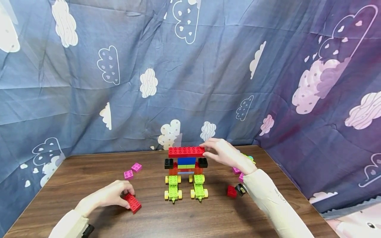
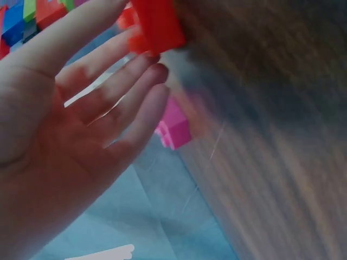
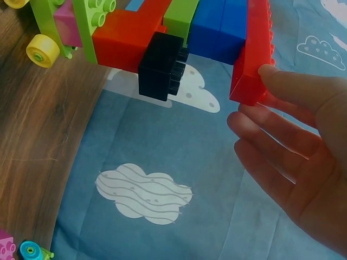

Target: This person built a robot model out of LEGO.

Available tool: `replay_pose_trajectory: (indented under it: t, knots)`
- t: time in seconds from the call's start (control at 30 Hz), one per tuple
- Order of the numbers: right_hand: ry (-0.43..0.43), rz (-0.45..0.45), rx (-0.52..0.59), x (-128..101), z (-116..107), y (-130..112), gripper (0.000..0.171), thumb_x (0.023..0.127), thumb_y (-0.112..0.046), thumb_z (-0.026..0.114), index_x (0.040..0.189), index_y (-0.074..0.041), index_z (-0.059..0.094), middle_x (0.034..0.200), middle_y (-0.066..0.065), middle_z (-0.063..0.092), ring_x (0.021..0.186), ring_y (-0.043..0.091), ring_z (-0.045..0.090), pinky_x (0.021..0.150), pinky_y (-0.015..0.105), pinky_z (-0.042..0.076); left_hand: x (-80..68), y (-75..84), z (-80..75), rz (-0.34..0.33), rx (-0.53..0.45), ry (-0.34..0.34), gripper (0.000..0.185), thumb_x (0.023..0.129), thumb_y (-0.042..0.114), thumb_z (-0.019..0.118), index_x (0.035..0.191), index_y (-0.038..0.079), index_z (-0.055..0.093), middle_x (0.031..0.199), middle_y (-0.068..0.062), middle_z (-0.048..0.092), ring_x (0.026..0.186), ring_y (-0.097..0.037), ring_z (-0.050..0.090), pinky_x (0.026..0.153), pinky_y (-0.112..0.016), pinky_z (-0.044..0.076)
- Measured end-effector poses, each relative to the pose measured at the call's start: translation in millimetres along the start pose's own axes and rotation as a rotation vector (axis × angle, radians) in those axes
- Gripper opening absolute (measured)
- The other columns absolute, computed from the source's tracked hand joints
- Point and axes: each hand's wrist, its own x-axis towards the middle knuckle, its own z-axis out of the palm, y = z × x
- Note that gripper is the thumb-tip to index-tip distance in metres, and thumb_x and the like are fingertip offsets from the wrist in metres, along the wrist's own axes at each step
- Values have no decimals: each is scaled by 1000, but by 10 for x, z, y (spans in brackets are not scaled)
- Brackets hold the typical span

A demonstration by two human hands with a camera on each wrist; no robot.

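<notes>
On the table stands a toy-brick build, topped by a long red brick (image 1: 186, 151). Blue bricks (image 1: 186, 161) sit beneath it, with black bricks (image 1: 168, 163) at the sides. Two green wheeled bases (image 1: 173, 189) are at the bottom. My right hand (image 1: 221, 152) pinches the right end of the long red brick, thumb on one face and fingers behind. At the left, my left hand (image 1: 111, 194) holds a red brick (image 1: 133, 202) between thumb and fingers, low over the table; whether it touches the wood I cannot tell.
Two pink bricks (image 1: 132, 171) lie behind my left hand. Right of the build are a small red brick (image 1: 232, 191), more pink bricks (image 1: 236, 170) and a green piece with a blue wheel (image 1: 251, 158), partly behind my right arm. A patterned blue cloth (image 1: 134, 115) hangs behind the table.
</notes>
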Motion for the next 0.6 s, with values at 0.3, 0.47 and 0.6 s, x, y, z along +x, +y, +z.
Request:
replay_pose_trajectory:
  t: [0.3,0.47,0.6]
  knots:
    - [-1,-8,1,12,11,5,32,89,-22,75,118,-11,71,104,3,72,89,16,66,87,36,58,82,5,42,-59,19,-13,31,71,23,87,90,10,67,80,6,60,72,-1,52,62,-19,44]
    - [-9,-3,9,11,4,6,32,89,-22,74,118,-10,71,103,3,72,89,18,65,86,36,58,77,4,21,-71,7,-62,32,67,9,85,93,9,66,81,4,62,73,-2,55,64,-20,46]
    - [-11,2,6,0,3,9,32,89,-23,74,118,-11,71,102,3,71,88,17,65,87,36,58,73,-14,45,-69,-9,-29,28,69,9,84,91,9,68,80,5,64,72,-1,55,63,-20,47]
